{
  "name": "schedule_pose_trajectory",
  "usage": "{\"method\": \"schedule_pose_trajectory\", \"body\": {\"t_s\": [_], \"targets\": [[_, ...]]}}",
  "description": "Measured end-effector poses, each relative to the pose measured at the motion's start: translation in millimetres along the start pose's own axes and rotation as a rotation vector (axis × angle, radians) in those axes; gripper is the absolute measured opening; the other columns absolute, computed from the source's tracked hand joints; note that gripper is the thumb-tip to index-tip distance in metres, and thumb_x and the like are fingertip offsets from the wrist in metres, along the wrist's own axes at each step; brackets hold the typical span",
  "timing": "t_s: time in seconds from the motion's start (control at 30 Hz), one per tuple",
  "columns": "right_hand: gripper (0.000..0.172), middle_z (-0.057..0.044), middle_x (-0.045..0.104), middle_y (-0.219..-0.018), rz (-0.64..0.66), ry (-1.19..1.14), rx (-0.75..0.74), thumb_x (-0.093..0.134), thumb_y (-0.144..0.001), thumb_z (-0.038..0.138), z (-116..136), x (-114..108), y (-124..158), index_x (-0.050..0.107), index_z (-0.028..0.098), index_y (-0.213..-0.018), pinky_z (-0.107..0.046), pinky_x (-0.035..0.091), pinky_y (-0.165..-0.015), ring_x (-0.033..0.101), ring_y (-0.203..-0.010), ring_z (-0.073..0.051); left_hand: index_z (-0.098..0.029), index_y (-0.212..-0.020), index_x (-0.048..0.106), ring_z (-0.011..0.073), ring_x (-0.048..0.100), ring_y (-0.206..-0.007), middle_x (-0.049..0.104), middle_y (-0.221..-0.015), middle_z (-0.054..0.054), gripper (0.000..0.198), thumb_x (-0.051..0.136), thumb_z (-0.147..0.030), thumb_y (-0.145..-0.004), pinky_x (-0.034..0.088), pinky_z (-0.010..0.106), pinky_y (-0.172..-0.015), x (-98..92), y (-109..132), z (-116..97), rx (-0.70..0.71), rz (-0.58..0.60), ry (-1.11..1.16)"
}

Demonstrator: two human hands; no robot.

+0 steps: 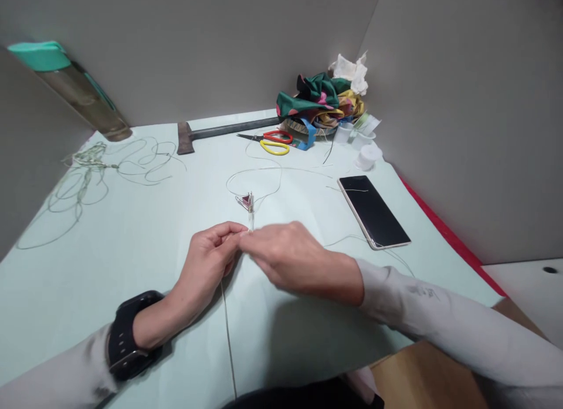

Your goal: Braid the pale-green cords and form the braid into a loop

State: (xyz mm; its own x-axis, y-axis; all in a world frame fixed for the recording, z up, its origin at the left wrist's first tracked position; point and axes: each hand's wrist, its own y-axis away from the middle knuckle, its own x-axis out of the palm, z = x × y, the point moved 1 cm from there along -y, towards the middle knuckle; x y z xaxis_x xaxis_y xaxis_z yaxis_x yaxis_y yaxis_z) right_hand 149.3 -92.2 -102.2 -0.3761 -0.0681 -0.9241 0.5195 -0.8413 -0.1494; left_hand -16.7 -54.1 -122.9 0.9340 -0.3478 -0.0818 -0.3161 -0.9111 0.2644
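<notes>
My left hand (212, 252) and my right hand (285, 250) meet at the middle of the table, fingertips pinched together on a thin pale cord. The cord (227, 338) runs from under my left hand toward the table's front edge. Just beyond my fingertips lies a small metal clip with a dark red part (247, 201), and pale strands lead from it to my fingers. A loose loop of thin thread (255, 169) curves behind the clip. The exact spot where my fingertips touch the cord is mostly hidden.
A hammer (185, 138) and red-and-yellow-handled scissors (275, 142) lie at the back. Bunched cloth (323, 98) and white spools (368, 156) are at back right. A phone (373, 212) rests on the right. Tangled cord (90, 156) and a bottle (83, 98) are on the left.
</notes>
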Motion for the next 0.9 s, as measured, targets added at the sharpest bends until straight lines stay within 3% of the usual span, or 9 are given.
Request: {"method": "schedule_pose_trajectory", "body": {"t_s": [0.1,0.2,0.37,0.6,0.77,0.9], "targets": [[0.020,-0.004,0.071,-0.085,-0.165,-0.213,0.167,0.053,-0.098,0.017,-18,-13,-20,0.072,0.015,-0.093,-0.029,0.033,-0.066,0.054,-0.072,-0.013,-0.018,-0.078,0.070,0.0079,0.028,-0.046,0.037,-0.049,-0.007,0.026,0.075,-0.043,-0.080,0.019,0.024,-0.044,0.0,1,-1,0.013,0.014,-0.013],[0.018,-0.001,0.066,-0.080,-0.232,-0.313,0.233,0.057,-0.093,0.014,-31,-10,-35,0.075,0.014,-0.089,-0.027,0.035,-0.069,0.052,-0.070,-0.012,-0.018,-0.077,0.068,0.0076,0.027,-0.046,0.036,-0.049,-0.007,0.028,0.075,-0.045,-0.083,0.018,0.023,-0.044,0.6,3,-1,0.021,0.008,-0.028],[0.019,-0.003,0.061,-0.090,-0.179,-0.285,0.148,0.055,-0.096,0.017,-36,8,-39,0.073,0.016,-0.090,-0.029,0.036,-0.071,0.052,-0.079,-0.015,-0.018,-0.073,0.064,0.0071,0.026,-0.047,0.033,-0.051,-0.008,0.033,0.075,-0.047,-0.082,0.019,0.022,-0.044,1.1,1,-2,0.026,-0.013,-0.020],[0.021,-0.009,0.061,-0.105,-0.193,-0.237,-0.156,0.051,-0.101,0.018,-50,12,-16,0.072,0.017,-0.101,-0.032,0.046,-0.081,0.058,-0.096,-0.020,-0.018,-0.073,0.063,0.0069,0.027,-0.047,0.034,-0.052,-0.008,0.033,0.076,-0.047,-0.081,0.020,0.021,-0.043,0.8,0,-1,0.002,-0.026,-0.002],[0.015,-0.009,0.059,-0.106,-0.226,-0.278,-0.137,0.054,-0.103,0.019,-51,15,-12,0.069,0.017,-0.104,-0.032,0.048,-0.084,0.058,-0.099,-0.020,-0.018,-0.074,0.063,0.0068,0.028,-0.047,0.033,-0.052,-0.008,0.034,0.075,-0.048,-0.083,0.022,0.020,-0.042,1.2,-1,-1,0.007,-0.049,-0.018],[0.010,-0.006,0.057,-0.103,-0.124,-0.323,-0.054,0.060,-0.102,0.024,-49,8,-19,0.066,0.017,-0.101,-0.031,0.046,-0.083,0.057,-0.095,-0.019,-0.018,-0.080,0.064,0.0068,0.027,-0.046,0.033,-0.052,-0.009,0.032,0.074,-0.048,-0.085,0.022,0.020,-0.041,1.5,-1,-1,0.010,-0.064,-0.049]]}}
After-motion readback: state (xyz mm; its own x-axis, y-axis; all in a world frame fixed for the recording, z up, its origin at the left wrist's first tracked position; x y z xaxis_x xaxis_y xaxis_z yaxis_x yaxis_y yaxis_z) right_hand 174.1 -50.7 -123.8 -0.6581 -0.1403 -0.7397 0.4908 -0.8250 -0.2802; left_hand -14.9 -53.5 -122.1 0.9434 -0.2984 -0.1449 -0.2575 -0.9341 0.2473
